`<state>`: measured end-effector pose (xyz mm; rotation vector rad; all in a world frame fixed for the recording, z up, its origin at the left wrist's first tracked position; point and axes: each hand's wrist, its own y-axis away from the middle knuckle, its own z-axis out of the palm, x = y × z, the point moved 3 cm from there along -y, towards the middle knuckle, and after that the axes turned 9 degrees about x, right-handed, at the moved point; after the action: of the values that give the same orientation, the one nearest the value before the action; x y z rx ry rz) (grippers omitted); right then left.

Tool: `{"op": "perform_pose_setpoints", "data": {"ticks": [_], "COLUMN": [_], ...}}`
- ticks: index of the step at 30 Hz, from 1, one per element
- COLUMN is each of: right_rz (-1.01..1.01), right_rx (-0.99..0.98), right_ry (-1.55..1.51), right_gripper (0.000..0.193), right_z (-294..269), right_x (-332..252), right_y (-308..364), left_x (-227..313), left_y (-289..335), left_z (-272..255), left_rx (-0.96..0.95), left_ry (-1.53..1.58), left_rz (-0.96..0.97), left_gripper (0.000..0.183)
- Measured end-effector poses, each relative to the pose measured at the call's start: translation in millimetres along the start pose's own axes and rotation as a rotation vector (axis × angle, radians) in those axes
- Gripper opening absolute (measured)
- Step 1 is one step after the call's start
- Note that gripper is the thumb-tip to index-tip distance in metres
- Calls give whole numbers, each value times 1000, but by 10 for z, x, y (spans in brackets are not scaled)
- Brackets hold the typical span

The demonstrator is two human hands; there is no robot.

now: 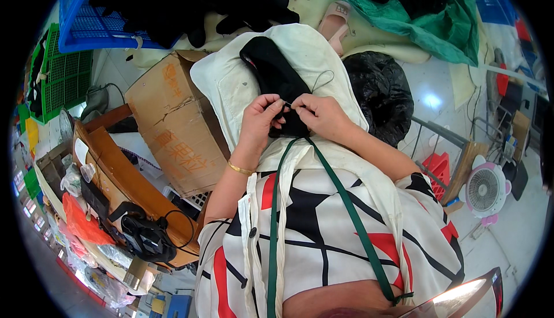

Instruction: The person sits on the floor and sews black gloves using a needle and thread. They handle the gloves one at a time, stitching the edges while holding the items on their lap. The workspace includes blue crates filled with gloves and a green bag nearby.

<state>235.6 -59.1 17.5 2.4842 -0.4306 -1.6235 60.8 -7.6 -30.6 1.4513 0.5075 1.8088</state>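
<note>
On the white cloth pad (216,87) over my lap lies a long, narrow black fabric piece (271,64), sock-like in shape, with a bit of pink at its far edge. My left hand (261,117) and my right hand (318,113) meet over its near end. Each one pinches the black fabric between thumb and fingers, the fingertips only a little apart. Whether a needle or thread is also in the pinch is too small to tell. A thin dark thread (324,84) curls on the pad, just beyond my right hand.
At the far left, a blue crate (75,29) adjoins a heap of black fabric pieces (190,0). A cardboard box (173,116) stands left of the pad; a black plastic bag (378,93) sits to its right. Beyond are a pink slipper (334,23) and green sacking (415,35). A fan (486,188) stands right.
</note>
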Motion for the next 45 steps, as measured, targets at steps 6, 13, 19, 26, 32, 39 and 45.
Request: {"op": "perform_pose_setpoints", "data": {"ticks": [6,13,19,26,32,39,45], "right_rz": [94,211,323,348,66,32,177], "right_rx": [-61,-118,-144,-121,-150,-162,-170], "right_ry": [-58,-143,-182,-173,24,-97,-185], "right_gripper": [12,10,11,12,12,7,5], "right_z": [6,61,97,123,96,121,233], "right_x": [-20,44,17,70,-38,61,7], "right_y": [-12,-10,-35,-82,-93,-107,-74], "left_x": [-25,8,-9,-23,-139,-85,-116], "left_y": [36,63,50,32,34,-47,26], "left_z": [11,8,-5,66,24,2,-5], "left_rx": [19,34,-8,8,50,-49,-52], "left_ry": [74,37,-2,15,96,168,181], "left_rz": [38,30,51,91,95,84,77], "left_gripper": [17,19,17,18,17,14,14]}}
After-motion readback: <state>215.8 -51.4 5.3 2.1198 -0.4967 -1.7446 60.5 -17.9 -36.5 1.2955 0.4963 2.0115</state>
